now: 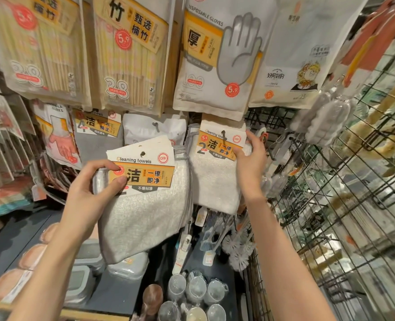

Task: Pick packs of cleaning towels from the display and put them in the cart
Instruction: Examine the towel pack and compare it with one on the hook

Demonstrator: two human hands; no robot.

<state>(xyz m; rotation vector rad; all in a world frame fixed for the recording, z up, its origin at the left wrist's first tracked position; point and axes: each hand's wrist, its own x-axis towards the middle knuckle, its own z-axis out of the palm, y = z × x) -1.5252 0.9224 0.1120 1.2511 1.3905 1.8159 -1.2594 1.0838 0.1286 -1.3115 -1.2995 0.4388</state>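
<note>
The pack of cleaning towels [145, 200] in my left hand [92, 188] is a soft, nubbly grey cloth, roughly square, with darker stitched edging and a stiff white-and-orange card header folded over its top. My left fingers curl over the card's near corner and my thumb presses its front, so I pinch the pack firmly, tilted and off its hook. Just right of it, a second pack [215, 172], paler and woven-looking under the same card label, hangs on a thin metal hook [224, 135] on the display. My right hand [250, 158] clasps that pack's right edge, thumb on the orange label, fingers wrapped behind the card. Above my hands hang glossy plastic bags of bamboo chopsticks [127, 54] and disposable gloves [219, 59]. Right of my right arm stands a black wire grid rack [345, 181].
</note>
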